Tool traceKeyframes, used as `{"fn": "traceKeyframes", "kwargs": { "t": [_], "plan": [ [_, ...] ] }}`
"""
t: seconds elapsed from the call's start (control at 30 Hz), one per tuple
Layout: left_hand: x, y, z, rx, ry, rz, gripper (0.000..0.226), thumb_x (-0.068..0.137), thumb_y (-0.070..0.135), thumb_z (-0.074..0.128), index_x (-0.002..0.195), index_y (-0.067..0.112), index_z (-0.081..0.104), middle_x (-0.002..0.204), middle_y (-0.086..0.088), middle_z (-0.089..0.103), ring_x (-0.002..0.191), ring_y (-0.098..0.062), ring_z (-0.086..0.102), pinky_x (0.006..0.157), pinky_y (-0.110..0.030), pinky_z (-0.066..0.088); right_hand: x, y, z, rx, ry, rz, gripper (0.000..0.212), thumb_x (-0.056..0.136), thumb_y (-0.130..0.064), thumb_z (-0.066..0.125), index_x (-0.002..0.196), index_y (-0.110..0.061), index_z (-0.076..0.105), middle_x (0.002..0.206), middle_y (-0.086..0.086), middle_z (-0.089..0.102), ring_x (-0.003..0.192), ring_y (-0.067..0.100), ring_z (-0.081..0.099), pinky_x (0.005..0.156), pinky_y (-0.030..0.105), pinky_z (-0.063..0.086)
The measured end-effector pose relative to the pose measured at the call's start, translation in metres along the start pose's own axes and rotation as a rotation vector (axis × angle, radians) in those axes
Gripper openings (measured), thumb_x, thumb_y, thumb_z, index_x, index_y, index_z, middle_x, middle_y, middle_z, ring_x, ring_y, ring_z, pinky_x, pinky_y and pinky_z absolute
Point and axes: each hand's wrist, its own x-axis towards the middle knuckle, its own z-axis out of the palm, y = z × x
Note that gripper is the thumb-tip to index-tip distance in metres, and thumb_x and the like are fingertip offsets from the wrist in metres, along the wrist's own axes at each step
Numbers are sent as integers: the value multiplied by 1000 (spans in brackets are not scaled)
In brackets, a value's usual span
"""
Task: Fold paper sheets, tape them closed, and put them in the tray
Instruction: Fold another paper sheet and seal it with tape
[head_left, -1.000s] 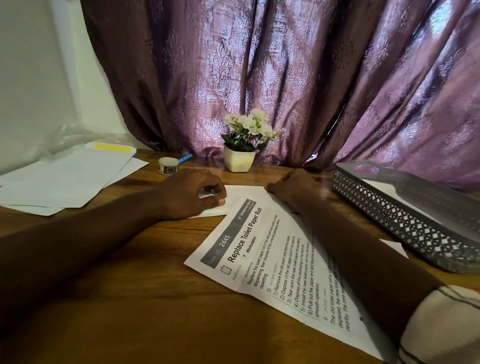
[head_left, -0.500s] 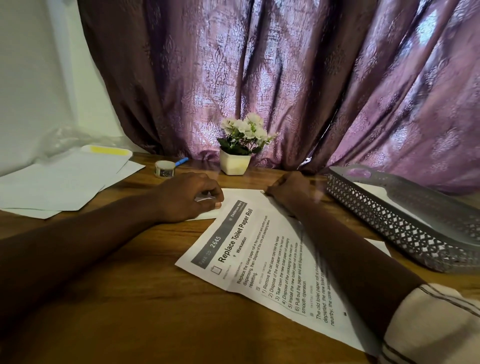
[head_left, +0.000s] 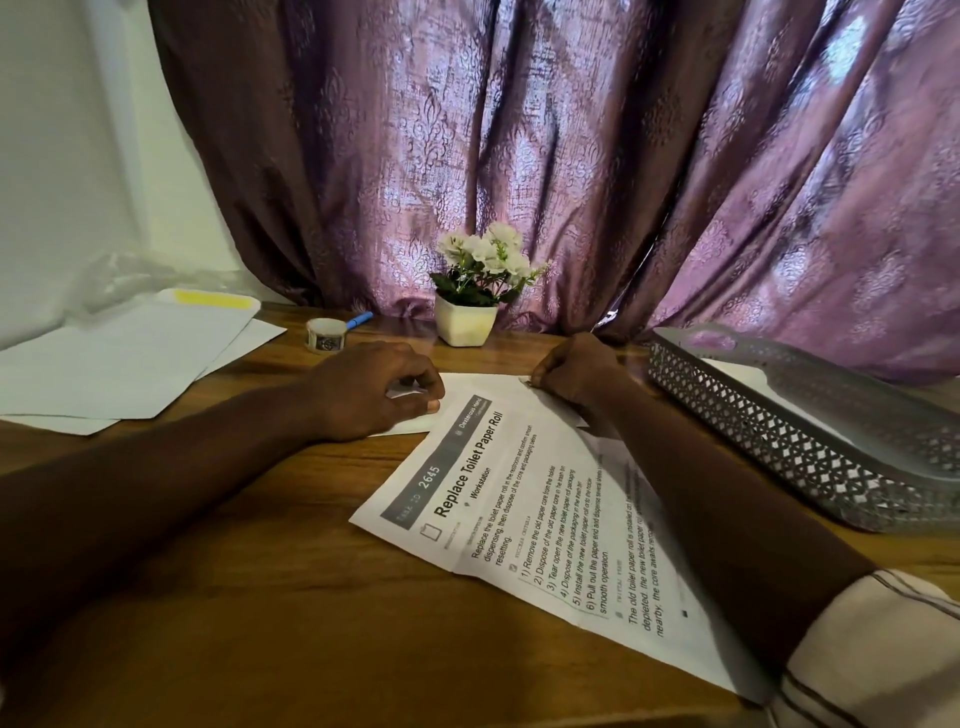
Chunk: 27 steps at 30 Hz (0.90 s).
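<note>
A printed paper sheet (head_left: 524, 514) headed "Replace Toilet Paper Roll" lies folded over on the wooden table, its far part showing the blank side. My left hand (head_left: 374, 395) pinches the sheet's far left corner with curled fingers. My right hand (head_left: 576, 376) pinches the far right corner, and its forearm lies across the sheet. A grey perforated tray (head_left: 810, 447) stands at the right with white paper inside. A small roll of tape (head_left: 325, 335) sits behind my left hand.
A stack of blank white sheets and an envelope with a yellow strip (head_left: 119, 358) lies at the far left. A blue pen (head_left: 359, 320) is by the tape. A white pot of flowers (head_left: 467, 312) stands at the back against the purple curtain.
Both hands stay at the sheet's far corners. The view has shifted slightly, so the sheet appears a little further left and higher.
</note>
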Motion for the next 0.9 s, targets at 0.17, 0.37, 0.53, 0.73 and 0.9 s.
{"fn": "traceKeyframes", "kwargs": {
  "t": [0.17, 0.37, 0.53, 0.73, 0.9],
  "plan": [
    [0, -1, -1, -2, -11, -4, 23, 92, 49, 66, 110, 36, 71, 109, 16, 67, 103, -5, 61, 90, -43, 54, 0, 1, -5, 26, -27, -39, 10, 86, -9, 77, 93, -9, 84, 98, 7, 80, 82, 10, 66, 79, 25, 55],
    [-1, -3, 0, -25, -1, -5, 21, 92, 46, 68, 109, 35, 72, 109, 17, 67, 104, -6, 61, 91, -43, 54, -4, 3, -4, 79, -19, -35, 15, 84, -24, 83, 92, -11, 82, 90, 3, 77, 82, 12, 66, 79, 28, 54],
    [1, -5, 0, -20, 2, 3, 32, 86, 57, 60, 107, 36, 72, 107, 18, 68, 102, -4, 62, 89, -43, 54, -8, 12, 1, 165, -13, -93, 17, 90, -12, 75, 77, -24, 76, 82, -6, 73, 73, 4, 62, 69, 21, 49],
    [1, -7, 1, -21, 6, 1, 37, 84, 63, 57, 107, 37, 71, 106, 19, 67, 101, -3, 62, 89, -42, 54, -9, 5, 0, 135, -89, -151, 25, 99, -4, 60, 109, -13, 80, 57, -21, 67, 45, -3, 58, 42, 7, 40],
    [0, -4, 0, 27, 12, -8, 30, 90, 55, 63, 111, 35, 70, 111, 17, 67, 104, -5, 60, 92, -42, 53, -12, 14, 10, 241, 55, -91, 27, 94, -7, 63, 115, -19, 76, 80, -4, 71, 47, -5, 58, 43, 7, 39]
  ]
}}
